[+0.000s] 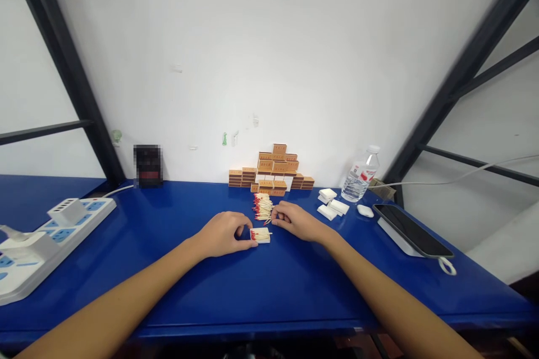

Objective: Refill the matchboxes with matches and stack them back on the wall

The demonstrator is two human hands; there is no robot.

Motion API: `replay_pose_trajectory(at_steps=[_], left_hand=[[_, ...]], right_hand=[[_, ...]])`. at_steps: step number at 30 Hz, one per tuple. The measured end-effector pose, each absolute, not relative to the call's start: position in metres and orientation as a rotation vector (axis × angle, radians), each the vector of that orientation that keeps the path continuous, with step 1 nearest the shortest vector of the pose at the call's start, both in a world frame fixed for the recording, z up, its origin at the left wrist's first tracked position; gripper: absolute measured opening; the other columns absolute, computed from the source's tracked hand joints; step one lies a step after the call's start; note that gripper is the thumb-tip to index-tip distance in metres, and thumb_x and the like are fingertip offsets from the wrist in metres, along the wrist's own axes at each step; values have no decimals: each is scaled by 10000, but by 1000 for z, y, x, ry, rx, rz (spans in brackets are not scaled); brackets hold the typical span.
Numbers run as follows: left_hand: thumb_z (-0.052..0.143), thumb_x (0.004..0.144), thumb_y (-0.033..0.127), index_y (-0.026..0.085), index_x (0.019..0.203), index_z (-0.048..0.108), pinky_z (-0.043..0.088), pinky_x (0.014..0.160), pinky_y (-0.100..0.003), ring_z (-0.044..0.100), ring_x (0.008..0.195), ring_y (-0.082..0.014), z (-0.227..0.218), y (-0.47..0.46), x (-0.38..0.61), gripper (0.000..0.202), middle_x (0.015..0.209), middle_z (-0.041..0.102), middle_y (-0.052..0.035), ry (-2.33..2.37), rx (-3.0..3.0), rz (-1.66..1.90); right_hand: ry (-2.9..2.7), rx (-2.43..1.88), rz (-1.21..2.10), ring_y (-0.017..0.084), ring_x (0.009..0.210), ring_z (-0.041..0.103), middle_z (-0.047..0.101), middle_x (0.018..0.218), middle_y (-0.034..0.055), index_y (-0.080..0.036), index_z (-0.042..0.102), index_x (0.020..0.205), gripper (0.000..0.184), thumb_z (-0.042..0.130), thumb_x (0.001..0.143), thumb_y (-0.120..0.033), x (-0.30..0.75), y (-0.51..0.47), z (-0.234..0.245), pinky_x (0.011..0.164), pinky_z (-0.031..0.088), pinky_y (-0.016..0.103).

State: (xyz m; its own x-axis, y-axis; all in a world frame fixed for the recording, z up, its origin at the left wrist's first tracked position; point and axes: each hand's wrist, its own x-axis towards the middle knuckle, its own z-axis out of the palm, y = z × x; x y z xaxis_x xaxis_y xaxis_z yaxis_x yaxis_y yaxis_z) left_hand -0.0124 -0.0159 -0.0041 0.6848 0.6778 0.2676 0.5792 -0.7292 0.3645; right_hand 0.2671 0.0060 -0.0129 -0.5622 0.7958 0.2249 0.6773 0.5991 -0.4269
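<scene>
My left hand (227, 234) is closed on the left end of a small white matchbox tray (263, 240), thumb in front and fingers behind. Red-headed matches lie in the tray, heads to the left, and one sticks out past its right end. Just behind lies a loose pile of matches (264, 206), most heads also pointing left. At the pile's near right edge, my right hand (295, 220) has its thumb and forefinger pinched at the pale end of a match; the fingertips partly hide it.
Stacked brown matchboxes (278, 166) stand against the wall behind the pile. To the right are several white trays (332, 207), a water bottle (361, 175), a white case (365, 211) and a phone (412, 230) on a stand. A power strip (54, 241) lies left on the blue table (252, 297).
</scene>
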Motion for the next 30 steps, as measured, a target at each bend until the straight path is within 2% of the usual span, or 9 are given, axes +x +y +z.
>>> replay_pose_trajectory(at_steps=[5, 12, 18, 24, 28, 30], left_hand=[[737, 859, 544, 211, 980, 741, 381, 610, -266, 570, 651, -157, -4, -15, -13, 354, 728, 641, 6, 998, 2627, 573], [731, 861, 552, 214, 977, 741, 359, 599, -272, 556, 635, -154, -4, -16, -13, 358, 727, 632, 11, 1043, 2649, 547], [723, 863, 561, 214, 982, 735, 358, 601, -277, 564, 643, -158, -9, -16, -11, 367, 730, 642, 6, 1078, 2659, 590], [696, 881, 566, 212, 965, 731, 354, 587, -273, 566, 634, -159, -8, -16, -13, 366, 722, 639, -3, 1077, 2667, 636], [698, 876, 580, 217, 985, 732, 354, 583, -272, 568, 640, -162, -6, -15, -12, 381, 721, 638, 1, 1094, 2657, 620], [702, 872, 587, 217, 999, 733, 356, 582, -272, 565, 634, -161, -6, -15, -12, 393, 715, 634, 4, 1091, 2652, 618]], right_hand=[[-2416, -1143, 456, 149, 773, 519, 546, 897, 11, -201, 668, 987, 36, 643, 971, -220, 260, 2, -12, 718, 421, 262], [-2474, -1194, 454, 159, 789, 525, 567, 944, 38, -186, 597, 904, 124, 549, 1015, -213, 260, -1, -13, 747, 437, 288], [-2292, -1181, 456, 173, 819, 531, 569, 954, 42, -198, 556, 957, 141, 466, 1052, -251, 252, -13, -3, 761, 445, 303], [-2351, -1056, 524, 168, 821, 547, 589, 959, 39, -205, 571, 966, 126, 516, 1041, -289, 226, -33, 2, 753, 444, 297], [-2317, -1064, 405, 172, 826, 549, 589, 918, 39, -197, 581, 923, 201, 486, 1062, -306, 237, -23, 2, 765, 434, 303], [-2279, -1129, 324, 170, 814, 545, 582, 919, 41, -191, 612, 938, 176, 514, 1047, -289, 250, -12, 1, 753, 429, 301]])
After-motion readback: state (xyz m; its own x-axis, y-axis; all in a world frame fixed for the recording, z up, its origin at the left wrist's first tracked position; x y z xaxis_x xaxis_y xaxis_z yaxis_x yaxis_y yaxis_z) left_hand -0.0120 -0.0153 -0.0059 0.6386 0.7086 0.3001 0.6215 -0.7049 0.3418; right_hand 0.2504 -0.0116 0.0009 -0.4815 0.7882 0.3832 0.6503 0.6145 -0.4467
